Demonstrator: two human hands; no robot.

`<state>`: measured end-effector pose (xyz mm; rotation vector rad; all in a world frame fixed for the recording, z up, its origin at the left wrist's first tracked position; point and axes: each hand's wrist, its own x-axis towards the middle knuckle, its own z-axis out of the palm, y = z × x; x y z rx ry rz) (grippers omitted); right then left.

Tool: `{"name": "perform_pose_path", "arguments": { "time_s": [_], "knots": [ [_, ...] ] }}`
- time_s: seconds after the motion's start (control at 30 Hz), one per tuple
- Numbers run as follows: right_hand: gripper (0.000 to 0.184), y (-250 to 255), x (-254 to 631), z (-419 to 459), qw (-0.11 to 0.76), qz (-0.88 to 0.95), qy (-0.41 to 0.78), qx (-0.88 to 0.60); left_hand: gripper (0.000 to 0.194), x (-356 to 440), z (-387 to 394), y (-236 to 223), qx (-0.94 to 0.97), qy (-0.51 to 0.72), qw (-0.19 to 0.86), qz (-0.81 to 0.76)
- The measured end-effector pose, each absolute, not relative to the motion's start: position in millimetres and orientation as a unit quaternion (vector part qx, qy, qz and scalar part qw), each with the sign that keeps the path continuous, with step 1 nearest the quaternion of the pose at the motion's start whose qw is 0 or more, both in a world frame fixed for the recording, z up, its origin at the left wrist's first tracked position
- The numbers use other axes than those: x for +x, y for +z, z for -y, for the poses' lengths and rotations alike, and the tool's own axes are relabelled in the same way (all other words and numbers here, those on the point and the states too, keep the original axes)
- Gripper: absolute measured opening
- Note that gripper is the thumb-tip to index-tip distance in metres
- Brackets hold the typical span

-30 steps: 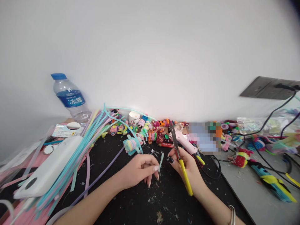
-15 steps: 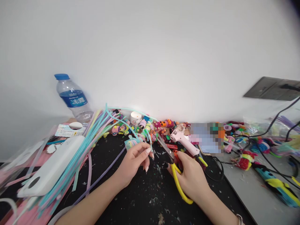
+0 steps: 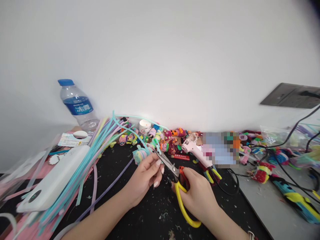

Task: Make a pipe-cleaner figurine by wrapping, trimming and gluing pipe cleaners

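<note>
My right hand (image 3: 197, 190) grips scissors (image 3: 168, 162) with yellow and orange handles. Their blades point up and left, close above the fingertips of my left hand (image 3: 147, 175). That hand is closed in a pinch on a pale teal pipe cleaner (image 3: 157, 144), whose end sticks up beside the blade tips. Part of it is hidden behind the fingers and blades. Just beyond my left hand lies a pastel bundle of wound pipe cleaners (image 3: 141, 155); whether it joins the pinched piece I cannot tell.
Loose pipe cleaners (image 3: 75, 173) and a white power bank (image 3: 53, 180) lie at left, near a water bottle (image 3: 78, 105). Small colourful figures (image 3: 172, 146), a paper cup (image 3: 145, 126) and a pink glue gun (image 3: 197, 151) line the back. Black cables (image 3: 235, 183) run at right.
The scissors have moved left, and their blades now reach the pipe cleaner at my left fingertips. My left hand has stayed nearly in place.
</note>
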<state>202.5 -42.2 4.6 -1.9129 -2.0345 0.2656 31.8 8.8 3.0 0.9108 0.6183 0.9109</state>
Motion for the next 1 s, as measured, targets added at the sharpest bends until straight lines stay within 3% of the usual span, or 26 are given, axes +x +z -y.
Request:
{"name": "perform_pose_path", "arguments": {
  "time_s": [0.5, 1.0],
  "knots": [
    [0.028, 3.0, 200.1, 41.9, 0.164, 0.714, 0.108, -0.672, 0.015, 35.9, -4.3, 3.5, 0.414, 0.4, 0.768, -0.281],
    [0.028, 4.7, 200.5, 41.2, 0.147, 0.717, 0.103, -0.674, 0.023, 32.4, -6.3, 0.8, 0.545, 0.383, 0.684, -0.297]
  ]
}}
